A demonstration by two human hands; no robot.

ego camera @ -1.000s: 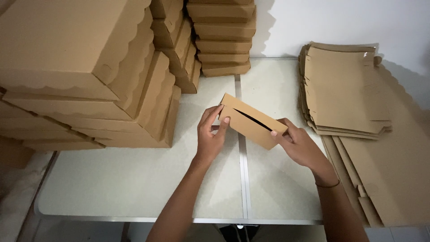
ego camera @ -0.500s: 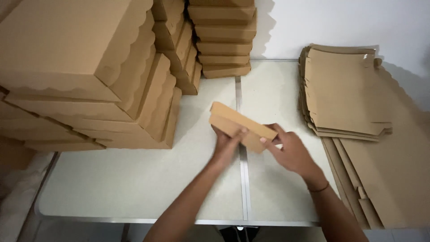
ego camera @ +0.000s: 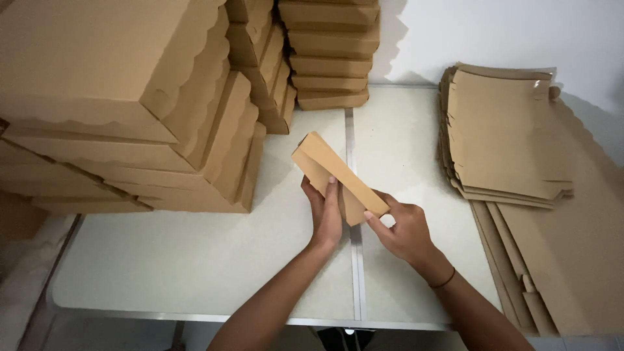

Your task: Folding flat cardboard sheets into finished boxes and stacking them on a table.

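A small brown cardboard box, long and narrow, is held on edge over the middle of the pale table. My left hand presses flat against its near side. My right hand pinches its right end between thumb and fingers. The box tilts from upper left down to lower right, its far end pointing toward the stacks.
Tall stacks of folded brown boxes fill the left side, with more stacks at the back. A pile of flat cardboard blanks lies at the right, with larger flat sheets under it. A white wall stands behind.
The box has been turned from lying across with its slot showing to standing on edge along a diagonal. Both hands have shifted lower and closer together on it.
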